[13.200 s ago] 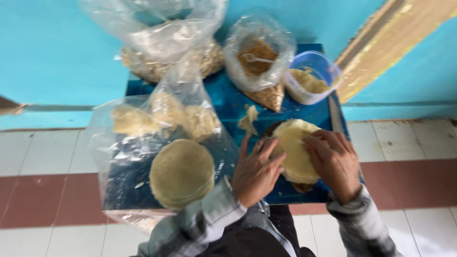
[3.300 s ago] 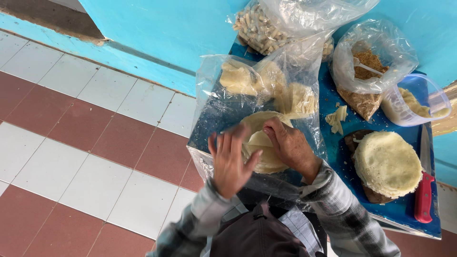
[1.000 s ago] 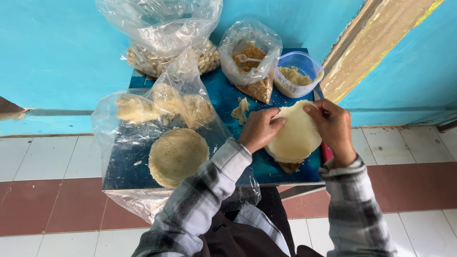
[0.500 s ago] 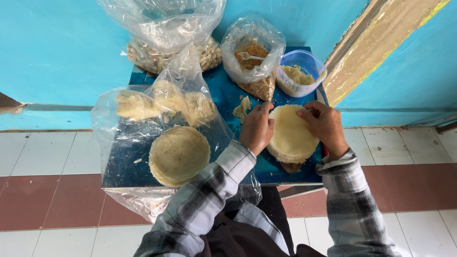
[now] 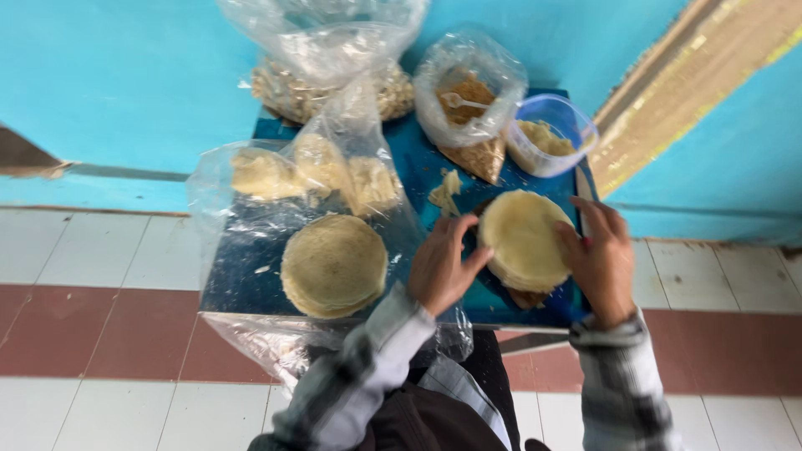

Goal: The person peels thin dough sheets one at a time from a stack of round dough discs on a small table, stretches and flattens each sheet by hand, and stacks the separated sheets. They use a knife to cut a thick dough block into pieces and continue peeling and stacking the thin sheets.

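A stack of thin round flatbreads (image 5: pixel 524 238) is being cupped between two bare hands over a small blue table (image 5: pixel 422 163), seemingly so that the edges of the pale discs are being kept squared against one another. The left hand (image 5: pixel 443 266) is being pressed to the near-left rim of the stack, fingers curled and thumb stretched along the edge, while the right hand (image 5: pixel 600 259) is being laid against the far side, fingers spread and pointing away from the body; neither hand is clenched, and the stack is being grasped lightly from both sides rather than lifted, as far as can be judged. Both forearms, in grey plaid sleeves, are being angled inward from below, wrists bent toward each other. Just left of the left hand, a second stack of flatbreads (image 5: pixel 334 264) is being kept inside a large clear plastic bag (image 5: pixel 251 225), apparently to shield it from drying, with paler folded pieces (image 5: pixel 317 171) bunched at the bag's far end. Beyond the hands, a smaller clear bag of brown crumbly filling (image 5: pixel 472 108) with a white plastic spoon (image 5: pixel 462 101) in it is being held upright by its own folds, and a round clear tub (image 5: pixel 551 138) of pale filling is being kept just beside it, within easy reach of the right hand. A torn scrap of flatbread (image 5: pixel 447 190) is lying just beyond the left hand. Farthest off, a bag of light-coloured pieces (image 5: pixel 334 79) is being propped against the turquoise wall (image 5: pixel 125 83).
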